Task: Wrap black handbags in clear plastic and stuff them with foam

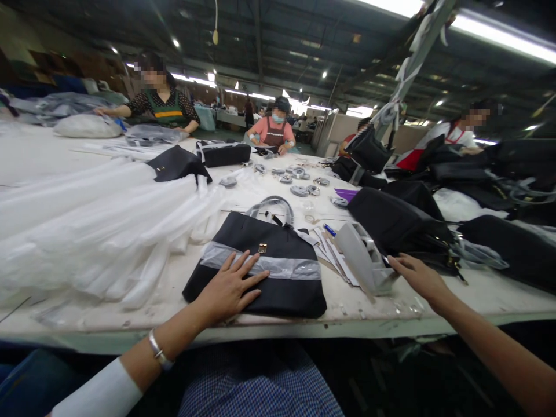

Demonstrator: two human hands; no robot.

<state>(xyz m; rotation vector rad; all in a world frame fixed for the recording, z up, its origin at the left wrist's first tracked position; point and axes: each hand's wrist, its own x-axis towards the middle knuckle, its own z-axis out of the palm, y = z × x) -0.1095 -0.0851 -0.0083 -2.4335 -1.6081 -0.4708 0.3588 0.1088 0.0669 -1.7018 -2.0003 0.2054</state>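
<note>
A black handbag (278,295) lies flat before me at the table's front edge. A band of clear plastic film (282,267) crosses its front below a gold clasp (263,248), and its wrapped handles (278,202) point away from me. My left hand (237,286) rests on the bag and film, fingers spread. To the right stands a grey tape dispenser (358,252). My right hand (414,278) is at its near right end, fingertips drawn together against it; what lies between them, if anything, is too small to make out.
White wrapping sleeves (99,226) cover the left of the table. Paper strips (334,255) and a blue lighter (329,230) lie beside the dispenser. More black bags (391,217) are piled at right. Coiled straps (299,190) lie farther back. Several people work around the table.
</note>
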